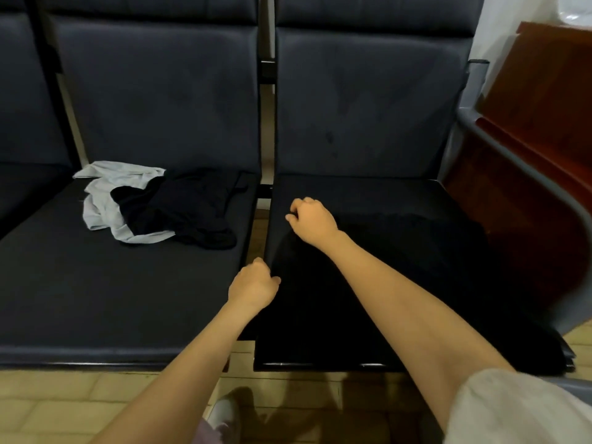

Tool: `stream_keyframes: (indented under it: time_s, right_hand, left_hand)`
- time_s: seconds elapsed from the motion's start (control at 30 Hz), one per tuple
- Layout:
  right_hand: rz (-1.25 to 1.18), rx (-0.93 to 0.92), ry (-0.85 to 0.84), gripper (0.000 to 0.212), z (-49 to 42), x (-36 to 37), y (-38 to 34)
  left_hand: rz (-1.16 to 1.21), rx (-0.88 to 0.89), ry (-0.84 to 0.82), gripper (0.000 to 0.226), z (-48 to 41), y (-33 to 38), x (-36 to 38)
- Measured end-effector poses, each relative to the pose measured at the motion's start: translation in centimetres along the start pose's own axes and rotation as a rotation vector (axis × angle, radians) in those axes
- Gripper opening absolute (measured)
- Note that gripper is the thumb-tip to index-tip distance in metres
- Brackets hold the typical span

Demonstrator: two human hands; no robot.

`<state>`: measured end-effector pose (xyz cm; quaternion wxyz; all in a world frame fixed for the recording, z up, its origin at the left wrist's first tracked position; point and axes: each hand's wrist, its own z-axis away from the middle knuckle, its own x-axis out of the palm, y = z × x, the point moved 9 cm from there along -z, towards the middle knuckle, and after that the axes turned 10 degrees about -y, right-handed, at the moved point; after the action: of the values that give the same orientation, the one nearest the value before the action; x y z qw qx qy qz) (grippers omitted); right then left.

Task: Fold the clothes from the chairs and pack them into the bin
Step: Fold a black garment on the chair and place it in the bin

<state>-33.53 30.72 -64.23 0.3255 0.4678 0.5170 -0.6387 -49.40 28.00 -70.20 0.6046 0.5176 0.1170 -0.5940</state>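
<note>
A black garment (400, 283) lies spread over the right chair seat (352, 193). My right hand (312, 222) pinches its far left edge. At the seat's left side, my left hand (254, 285) pinches the garment's near left edge. On the left chair seat (96, 299), a crumpled black garment (189, 213) lies partly over a light grey one (105, 200). No bin is in view.
Dark padded chair backs (368, 100) stand behind both seats. A grey armrest (525, 174) and a red-brown wooden piece (544, 100) close off the right side. Beige tiled floor (64, 405) and a shoe (226, 411) show below the seats.
</note>
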Motion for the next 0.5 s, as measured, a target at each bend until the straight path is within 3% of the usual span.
stream_keyframes:
  time_s: [0.1, 0.2, 0.3, 0.37, 0.4, 0.5]
  right_hand:
    - [0.096, 0.169, -0.131, 0.05, -2.7, 2.3, 1.0]
    - [0.116, 0.23, -0.106, 0.039, -3.7, 2.7, 2.2]
    - [-0.386, 0.187, 0.052, 0.015, -3.9, 1.1, 3.8]
    - [-0.729, 0.208, 0.154, 0.014, -2.9, -0.1, 6.1]
    - [-0.751, 0.218, 0.142, 0.02, -2.3, -0.3, 6.8]
    - [-0.501, 0.241, 0.148, 0.033, -0.4, -0.7, 7.9]
  left_hand:
    - [-0.003, 0.008, -0.029, 0.031, -0.2, 0.0, 0.1]
    - [-0.01, 0.009, -0.024, 0.026, 0.1, 0.4, -0.2]
    - [0.055, 0.001, -0.01, 0.022, 0.5, 0.8, -0.7]
    - [0.072, 0.003, -0.017, 0.025, 0.8, 1.1, -0.7]
    - [0.054, 0.001, -0.025, 0.029, 1.0, 1.2, -0.6]
    - [-0.005, -0.03, -0.061, 0.039, 1.4, 0.7, -0.3]
